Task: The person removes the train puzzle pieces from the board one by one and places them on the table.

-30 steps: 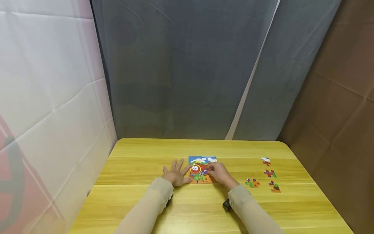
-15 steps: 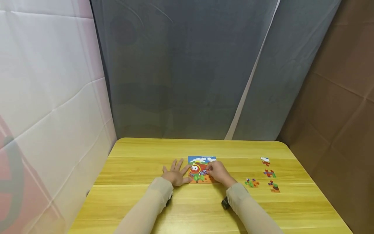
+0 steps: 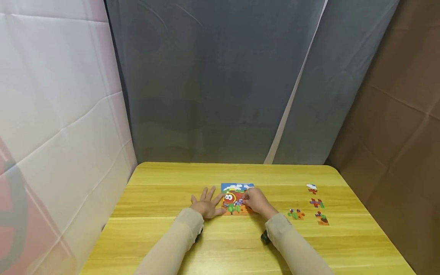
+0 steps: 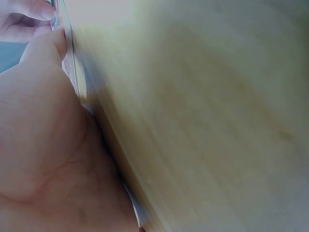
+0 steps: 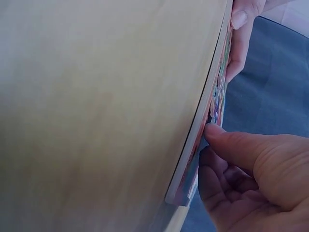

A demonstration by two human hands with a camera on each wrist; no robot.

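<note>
Near the middle of the yellow wooden desk [image 3: 165,198], the flat-spread left hand [image 3: 206,206] should brace the colourful cartoon jigsaw board [image 3: 237,199] while the right hand [image 3: 256,201], fingers curled, pinches a small piece free gently.

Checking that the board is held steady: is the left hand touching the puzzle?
Touching: in the head view the left hand lies flat with its thumb on the puzzle edge.

The right hand [image 3: 256,201] hides part of the puzzle board [image 3: 237,199].
</note>
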